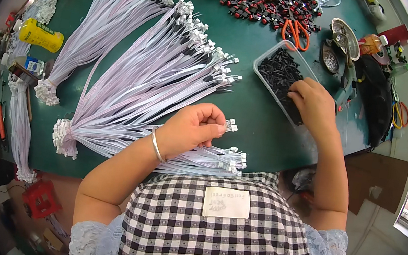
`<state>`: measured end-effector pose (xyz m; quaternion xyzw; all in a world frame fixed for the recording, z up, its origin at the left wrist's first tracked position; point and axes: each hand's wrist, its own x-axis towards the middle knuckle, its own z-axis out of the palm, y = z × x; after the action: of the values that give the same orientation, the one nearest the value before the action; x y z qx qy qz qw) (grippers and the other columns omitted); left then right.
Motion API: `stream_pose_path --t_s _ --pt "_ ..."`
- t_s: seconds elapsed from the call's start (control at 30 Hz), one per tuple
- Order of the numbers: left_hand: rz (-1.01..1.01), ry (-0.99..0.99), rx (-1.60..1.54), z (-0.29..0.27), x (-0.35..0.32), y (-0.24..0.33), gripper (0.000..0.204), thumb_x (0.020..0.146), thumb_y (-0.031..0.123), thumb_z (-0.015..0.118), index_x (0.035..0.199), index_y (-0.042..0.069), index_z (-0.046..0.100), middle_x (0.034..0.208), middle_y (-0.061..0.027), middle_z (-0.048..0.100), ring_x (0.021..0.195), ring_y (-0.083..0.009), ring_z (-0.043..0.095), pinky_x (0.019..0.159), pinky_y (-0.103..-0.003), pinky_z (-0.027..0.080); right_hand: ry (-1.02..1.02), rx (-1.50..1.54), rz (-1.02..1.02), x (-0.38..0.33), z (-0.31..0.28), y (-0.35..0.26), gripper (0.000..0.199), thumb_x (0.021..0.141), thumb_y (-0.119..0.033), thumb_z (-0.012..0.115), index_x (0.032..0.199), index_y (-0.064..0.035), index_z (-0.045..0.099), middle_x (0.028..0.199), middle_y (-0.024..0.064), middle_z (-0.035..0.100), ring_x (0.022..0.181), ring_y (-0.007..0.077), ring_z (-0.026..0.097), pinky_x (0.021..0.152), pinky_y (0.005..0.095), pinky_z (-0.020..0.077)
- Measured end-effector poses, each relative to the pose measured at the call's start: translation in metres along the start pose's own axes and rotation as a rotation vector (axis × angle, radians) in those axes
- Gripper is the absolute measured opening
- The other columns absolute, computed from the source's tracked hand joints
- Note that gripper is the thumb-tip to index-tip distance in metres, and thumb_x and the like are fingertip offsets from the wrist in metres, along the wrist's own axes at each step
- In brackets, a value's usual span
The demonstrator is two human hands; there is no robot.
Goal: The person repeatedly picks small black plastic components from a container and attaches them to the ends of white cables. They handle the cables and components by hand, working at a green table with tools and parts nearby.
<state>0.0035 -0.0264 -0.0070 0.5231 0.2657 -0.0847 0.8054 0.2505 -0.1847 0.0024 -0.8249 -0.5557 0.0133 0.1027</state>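
Observation:
My left hand (194,130), wearing a silver bangle, is closed in a pinch on a white flat cable whose white connector end (231,125) sticks out past the fingertips. Under and beside it fans a large bundle of white flat cables (132,82), tied at the near left; many far ends carry black sleeves and white connectors. My right hand (315,105) reaches into a clear plastic box (272,93) of short black tubes (279,68). Its fingers are bent together among the tubes; whatever they grip is hidden.
Another cable bundle (100,36) lies at the back left, near a yellow bottle (42,35). Behind the box are orange-handled scissors (295,35) and a heap of black-and-red parts (276,5). A metal dish (346,37) and a black bag (374,101) stand at the right.

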Motion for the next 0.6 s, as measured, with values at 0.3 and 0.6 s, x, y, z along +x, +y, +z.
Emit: stream_pose_path --t_s 0.3,0.6 --pt "0.024 -0.024 -0.004 -0.001 0.0 -0.001 0.008 0.087 0.01 0.062 0.09 0.005 0.057 0.079 -0.0019 0.057 0.061 -0.0043 0.049 0.053 -0.018 0.04 0.019 0.321 0.099 0.007 -0.005 -0.002 0.011 0.072 -0.001 0.055 0.084 0.0 0.056 0.077 0.0177 0.056 0.075 0.0356 0.057 0.067 0.0422 0.0447" --pt "0.037 -0.016 0.015 0.001 -0.001 -0.002 0.008 0.087 0.01 0.062 0.09 0.006 0.056 0.079 -0.0013 0.057 0.061 -0.0044 0.05 0.053 -0.018 0.041 -0.052 0.601 0.122 0.0 -0.027 -0.026 0.011 0.073 0.002 0.059 0.084 0.0003 0.06 0.08 0.0143 0.059 0.079 0.0318 0.06 0.067 0.0367 0.0476"
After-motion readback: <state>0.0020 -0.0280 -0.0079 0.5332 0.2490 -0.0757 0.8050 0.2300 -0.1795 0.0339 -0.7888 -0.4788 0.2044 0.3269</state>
